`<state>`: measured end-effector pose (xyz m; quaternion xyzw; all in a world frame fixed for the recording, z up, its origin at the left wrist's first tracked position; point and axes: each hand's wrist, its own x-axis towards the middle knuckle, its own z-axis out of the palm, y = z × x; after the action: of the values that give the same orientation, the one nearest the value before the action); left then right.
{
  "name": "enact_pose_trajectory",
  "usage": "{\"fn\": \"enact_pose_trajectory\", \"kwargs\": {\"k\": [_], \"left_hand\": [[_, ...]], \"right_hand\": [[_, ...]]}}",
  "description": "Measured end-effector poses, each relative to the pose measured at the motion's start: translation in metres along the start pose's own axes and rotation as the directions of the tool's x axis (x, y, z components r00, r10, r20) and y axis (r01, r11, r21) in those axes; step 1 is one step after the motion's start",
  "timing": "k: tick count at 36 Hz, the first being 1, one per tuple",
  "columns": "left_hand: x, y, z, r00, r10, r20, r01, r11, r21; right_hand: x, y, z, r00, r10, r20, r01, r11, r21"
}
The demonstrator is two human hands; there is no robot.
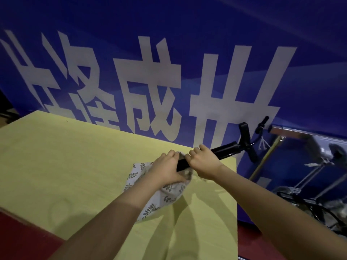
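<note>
Two-handed hold on a black pump [223, 150], slanted over the far right corner of the table [75, 156], handle end poking out past the edge toward the wall. Hard to tell whether resting on the top or held just above it. Gripped by the right hand [204, 162] around the barrel, fingers curled over it, knuckles up. Wrapped at the near end in a white cloth [150, 207] printed with grey-green leaf sprigs. Clutched there by the left hand [167, 169], fingers and thumb closed round the cloth and the pump end inside it, just beside the right hand. Rest of the cloth trailing back under the left forearm, lying on the table. Black cross handle [246, 136] at the far end, with a thin hose [262, 122] beside it.

Underneath, a pale yellow-green tabletop with faint wood grain, matte, crossed by the arms' shadows. Behind, filling the wall, a deep blue banner [150, 81] with large white Chinese characters. Off the right edge, below the banner, shiny metal poles and stands [317, 166] and dark cables [309, 203] in a tangle. Red floor [22, 237] at the lower left, past the table's near edge. Dim, bluish light over the whole room.
</note>
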<state>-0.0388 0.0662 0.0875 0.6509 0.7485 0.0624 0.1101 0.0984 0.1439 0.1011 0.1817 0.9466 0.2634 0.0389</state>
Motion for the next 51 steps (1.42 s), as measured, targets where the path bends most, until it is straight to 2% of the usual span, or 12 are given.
{"fn": "enact_pose_trajectory", "kwargs": {"k": [5,9,14,16,19,23,25,28,32,41,44,51], "left_hand": [[0.009,0.002,0.005,0.976,-0.067,-0.207,0.105,0.979,0.176],[0.016,-0.001,0.006,0.969,-0.125,-0.213,0.159,0.976,0.149],[0.015,-0.018,0.005,0.937,-0.182,-0.299,0.201,0.979,0.033],[0.015,-0.021,0.003,0.922,-0.195,-0.334,0.201,0.979,-0.018],[0.014,-0.021,-0.002,0.9,-0.217,-0.377,0.189,0.976,-0.11],[0.008,-0.021,-0.01,0.885,-0.215,-0.412,0.131,0.966,-0.221],[0.005,-0.021,-0.014,0.875,-0.217,-0.433,0.103,0.957,-0.271],[0.001,-0.023,-0.019,0.854,-0.228,-0.468,0.072,0.942,-0.327],[-0.003,-0.026,-0.024,0.841,-0.231,-0.49,0.035,0.926,-0.376],[-0.005,-0.029,-0.019,0.815,-0.302,-0.494,0.04,0.88,-0.473],[-0.005,-0.03,-0.015,0.811,-0.315,-0.493,0.051,0.878,-0.477],[-0.005,-0.031,-0.012,0.815,-0.316,-0.485,0.038,0.865,-0.5]], "right_hand": [[0.008,0.01,0.007,0.97,-0.013,-0.242,0.0,0.999,-0.053],[0.006,0.012,0.014,0.89,0.074,-0.451,-0.056,0.997,0.054],[-0.003,0.012,0.014,0.829,0.169,-0.532,-0.053,0.973,0.226],[-0.004,0.008,0.018,0.848,0.211,-0.486,-0.05,0.945,0.323],[0.0,0.0,0.021,0.91,0.33,-0.253,-0.147,0.823,0.548],[0.014,-0.003,0.02,0.921,0.39,-0.004,-0.272,0.65,0.709],[0.022,-0.002,0.016,0.911,0.399,0.106,-0.339,0.577,0.743],[0.031,0.001,0.014,0.889,0.407,0.208,-0.425,0.569,0.704],[0.033,0.005,0.017,0.911,0.391,0.135,-0.366,0.61,0.703],[0.025,0.018,-0.006,0.896,0.438,0.071,-0.233,0.328,0.915],[0.022,0.026,-0.01,0.885,0.465,0.004,-0.192,0.357,0.914],[0.013,0.043,-0.015,0.867,0.496,0.042,-0.252,0.365,0.896]]}}
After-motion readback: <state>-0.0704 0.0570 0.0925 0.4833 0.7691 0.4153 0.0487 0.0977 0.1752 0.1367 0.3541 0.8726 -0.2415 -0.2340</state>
